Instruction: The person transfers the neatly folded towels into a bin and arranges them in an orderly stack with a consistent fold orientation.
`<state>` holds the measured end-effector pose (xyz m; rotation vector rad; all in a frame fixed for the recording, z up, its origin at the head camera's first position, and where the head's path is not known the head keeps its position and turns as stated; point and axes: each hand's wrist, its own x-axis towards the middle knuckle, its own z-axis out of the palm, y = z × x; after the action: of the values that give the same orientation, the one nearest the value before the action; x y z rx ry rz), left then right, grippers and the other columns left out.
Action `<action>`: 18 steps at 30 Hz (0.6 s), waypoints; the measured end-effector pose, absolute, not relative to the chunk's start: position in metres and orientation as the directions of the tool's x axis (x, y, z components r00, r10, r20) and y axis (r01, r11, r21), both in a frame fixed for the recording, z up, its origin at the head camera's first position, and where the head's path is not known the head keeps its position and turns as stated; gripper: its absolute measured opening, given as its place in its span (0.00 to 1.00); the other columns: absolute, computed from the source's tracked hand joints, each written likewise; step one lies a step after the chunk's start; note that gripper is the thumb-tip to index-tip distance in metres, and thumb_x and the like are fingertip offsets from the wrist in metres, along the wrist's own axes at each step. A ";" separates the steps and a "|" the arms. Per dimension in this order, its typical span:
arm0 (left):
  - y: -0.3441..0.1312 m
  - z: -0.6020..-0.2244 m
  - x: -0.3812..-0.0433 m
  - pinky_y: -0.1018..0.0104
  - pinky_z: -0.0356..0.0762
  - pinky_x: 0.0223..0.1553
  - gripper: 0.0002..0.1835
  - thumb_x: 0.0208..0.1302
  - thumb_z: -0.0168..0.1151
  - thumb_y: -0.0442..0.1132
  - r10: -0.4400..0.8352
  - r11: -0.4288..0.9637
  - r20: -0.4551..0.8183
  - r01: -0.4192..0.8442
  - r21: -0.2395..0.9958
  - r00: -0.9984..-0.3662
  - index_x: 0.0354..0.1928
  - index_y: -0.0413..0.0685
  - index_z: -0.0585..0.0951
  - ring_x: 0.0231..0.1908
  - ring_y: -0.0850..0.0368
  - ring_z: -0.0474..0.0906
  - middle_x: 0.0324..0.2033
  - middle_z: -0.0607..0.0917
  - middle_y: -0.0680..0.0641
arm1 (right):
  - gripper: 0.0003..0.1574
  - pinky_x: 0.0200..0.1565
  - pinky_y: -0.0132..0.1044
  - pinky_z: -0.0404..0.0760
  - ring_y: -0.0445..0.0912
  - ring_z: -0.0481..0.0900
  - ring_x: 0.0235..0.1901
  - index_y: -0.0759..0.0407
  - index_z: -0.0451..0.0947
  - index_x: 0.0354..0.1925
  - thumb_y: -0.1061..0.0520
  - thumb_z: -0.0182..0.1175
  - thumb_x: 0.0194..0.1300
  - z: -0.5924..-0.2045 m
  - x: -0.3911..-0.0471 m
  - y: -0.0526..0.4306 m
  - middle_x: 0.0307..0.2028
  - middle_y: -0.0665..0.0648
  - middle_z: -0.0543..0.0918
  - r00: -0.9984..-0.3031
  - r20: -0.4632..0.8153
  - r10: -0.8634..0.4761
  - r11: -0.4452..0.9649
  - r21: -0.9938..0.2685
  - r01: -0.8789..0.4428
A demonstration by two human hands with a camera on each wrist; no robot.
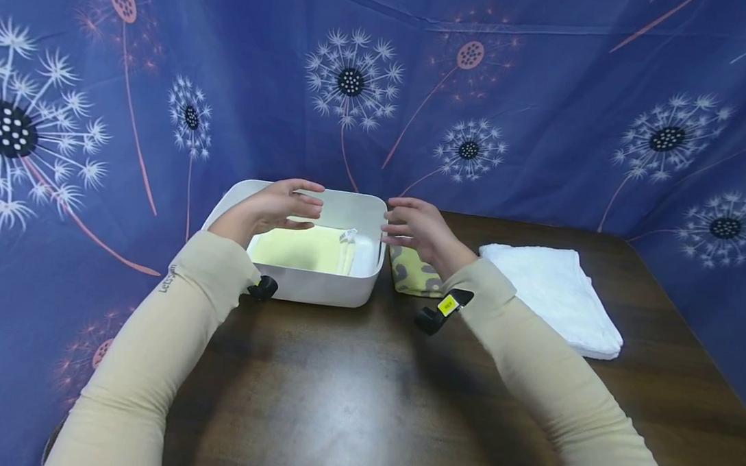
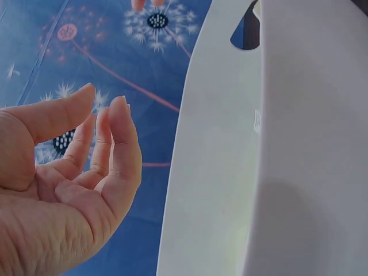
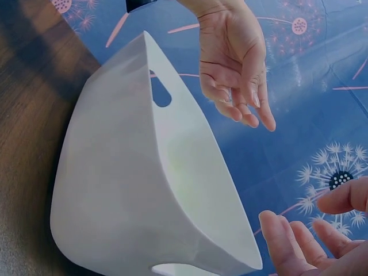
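Above the left part of a white plastic bin (image 1: 309, 285) hovers my left hand (image 1: 275, 207), fingers loosely bent and holding nothing. My right hand (image 1: 419, 228) hangs in the air by the bin's right end, palm turned towards the left hand, also with nothing in it. Inside the bin lies a folded pale yellow cloth (image 1: 295, 247) with a white tag, and a white cloth (image 1: 365, 253) beside it. A folded yellow and grey patterned cloth (image 1: 411, 272) sits right of the bin, partly hidden beneath my right hand. In the left wrist view, the left fingers (image 2: 123, 149) are apart from the bin wall.
A folded white towel (image 1: 553, 287) lies at the right on the dark wooden table (image 1: 343, 383). Behind the table hangs a blue curtain (image 1: 255, 71) printed with dandelions. The bin has oval handle holes in its ends.
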<state>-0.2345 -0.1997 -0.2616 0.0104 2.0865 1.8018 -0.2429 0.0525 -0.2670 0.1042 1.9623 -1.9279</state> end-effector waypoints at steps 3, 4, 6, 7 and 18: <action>-0.192 -0.261 -0.235 0.56 0.74 0.50 0.31 0.63 0.55 0.26 0.260 0.177 -0.280 -0.240 0.954 -0.924 0.67 0.45 0.60 0.55 0.45 0.68 0.60 0.66 0.38 | 0.26 0.44 0.42 0.80 0.57 0.75 0.52 0.58 0.64 0.64 0.63 0.49 0.68 -0.267 -0.243 0.057 0.59 0.64 0.70 -0.925 -0.315 -0.214 0.035 -0.949 0.315; -0.190 -0.261 -0.236 0.56 0.75 0.50 0.31 0.63 0.55 0.26 0.262 0.173 -0.281 -0.242 0.955 -0.923 0.67 0.45 0.60 0.55 0.45 0.68 0.60 0.67 0.39 | 0.26 0.44 0.42 0.80 0.56 0.76 0.51 0.58 0.64 0.64 0.63 0.49 0.68 -0.267 -0.244 0.058 0.59 0.64 0.70 -0.925 -0.314 -0.212 0.029 -0.948 0.316; -0.187 -0.260 -0.237 0.56 0.75 0.49 0.31 0.63 0.55 0.26 0.271 0.167 -0.279 -0.240 0.956 -0.921 0.67 0.45 0.60 0.55 0.44 0.68 0.60 0.67 0.39 | 0.26 0.44 0.42 0.79 0.56 0.76 0.50 0.58 0.64 0.64 0.63 0.49 0.68 -0.266 -0.245 0.060 0.58 0.63 0.70 -0.928 -0.311 -0.207 0.026 -0.950 0.312; -0.185 -0.259 -0.237 0.56 0.75 0.49 0.31 0.63 0.56 0.26 0.274 0.164 -0.277 -0.239 0.957 -0.921 0.67 0.45 0.61 0.55 0.45 0.68 0.60 0.67 0.39 | 0.26 0.44 0.42 0.79 0.56 0.76 0.50 0.58 0.64 0.64 0.63 0.49 0.68 -0.266 -0.245 0.061 0.58 0.63 0.70 -0.928 -0.309 -0.206 0.025 -0.950 0.311; -0.166 -0.255 -0.239 0.53 0.72 0.53 0.31 0.63 0.56 0.26 0.288 0.127 -0.272 -0.245 0.961 -0.918 0.67 0.45 0.60 0.56 0.43 0.69 0.60 0.68 0.38 | 0.28 0.47 0.43 0.78 0.53 0.77 0.46 0.58 0.61 0.66 0.63 0.47 0.69 -0.266 -0.247 0.076 0.60 0.64 0.68 -0.931 -0.306 -0.202 0.007 -0.950 0.311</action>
<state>-0.2391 -0.1657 -0.2546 0.0409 2.0196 1.8445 -0.2469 0.0762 -0.2664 0.1124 1.9355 -1.9860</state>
